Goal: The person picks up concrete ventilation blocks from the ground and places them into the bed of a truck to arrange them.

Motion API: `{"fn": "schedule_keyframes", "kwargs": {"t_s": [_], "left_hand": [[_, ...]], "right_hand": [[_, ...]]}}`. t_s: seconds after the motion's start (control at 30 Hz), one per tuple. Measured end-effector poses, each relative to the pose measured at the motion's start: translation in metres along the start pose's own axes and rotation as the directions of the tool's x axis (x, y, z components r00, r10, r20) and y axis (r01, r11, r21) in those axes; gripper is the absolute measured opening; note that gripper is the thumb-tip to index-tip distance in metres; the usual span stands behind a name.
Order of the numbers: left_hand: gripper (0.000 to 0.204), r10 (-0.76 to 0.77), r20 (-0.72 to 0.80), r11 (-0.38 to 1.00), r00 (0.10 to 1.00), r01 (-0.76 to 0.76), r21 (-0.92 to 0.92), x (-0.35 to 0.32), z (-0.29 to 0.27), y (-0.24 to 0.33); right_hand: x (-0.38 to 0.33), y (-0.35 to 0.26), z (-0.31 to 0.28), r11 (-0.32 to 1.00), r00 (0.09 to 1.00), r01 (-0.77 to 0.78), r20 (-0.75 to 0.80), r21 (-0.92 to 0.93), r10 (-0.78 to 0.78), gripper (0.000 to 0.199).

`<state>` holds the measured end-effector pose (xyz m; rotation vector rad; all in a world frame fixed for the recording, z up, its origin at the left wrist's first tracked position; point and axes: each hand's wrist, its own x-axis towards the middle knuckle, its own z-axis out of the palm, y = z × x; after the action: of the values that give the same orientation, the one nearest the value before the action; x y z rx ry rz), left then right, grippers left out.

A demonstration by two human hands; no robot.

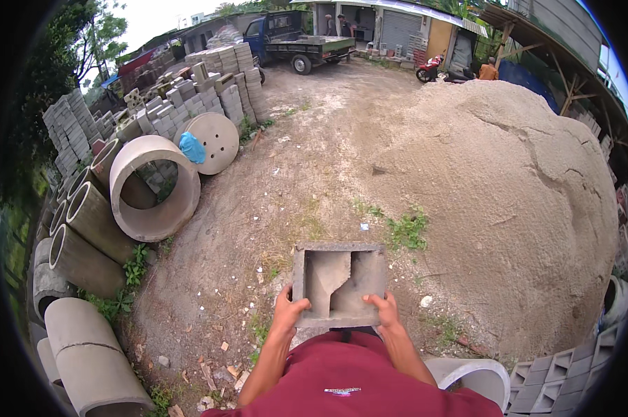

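Observation:
In front of my body I hold a square grey concrete vent block [340,272], with a raised frame and a stepped partition splitting its recess. My left hand [287,313] grips its lower left side, the thumb over the front rim. On the lower right side, my right hand [387,311] has its thumb pressed inside the frame. The fingers of both hands are mostly hidden behind the block. Ground with gravel and weeds lies below and beyond it.
A big sand heap [501,174] rises on the right. Concrete pipes [92,257], a large concrete ring [121,198] and stacked blocks [182,97] line the left. Farther off stand a pickup truck [314,47] and several people. More vent blocks [557,379] lie at lower right.

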<state>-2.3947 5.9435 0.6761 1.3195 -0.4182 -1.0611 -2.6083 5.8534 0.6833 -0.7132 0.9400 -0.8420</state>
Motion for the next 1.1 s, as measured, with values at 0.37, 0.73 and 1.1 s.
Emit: {"fn": "schedule_keyframes", "kwargs": {"t_s": [0.37,0.73,1.1], "left_hand": [[0.065,-0.080,-0.079,0.994,0.994,0.074,-0.075,0.290,0.083,0.084],[0.070,-0.080,-0.032,0.997,0.996,0.080,-0.016,0.646,0.124,0.159],[0.057,-0.079,-0.026,0.997,0.997,0.079,0.015,0.983,0.171,0.232]], "right_hand": [[0.308,-0.125,0.061,0.993,0.998,-0.003,0.067,-0.115,0.010,0.052],[0.640,-0.190,0.143,0.997,0.999,-0.046,0.000,-0.060,0.046,0.052],[0.967,-0.277,0.225,1.000,0.999,-0.011,0.040,-0.020,0.012,0.053]]}}
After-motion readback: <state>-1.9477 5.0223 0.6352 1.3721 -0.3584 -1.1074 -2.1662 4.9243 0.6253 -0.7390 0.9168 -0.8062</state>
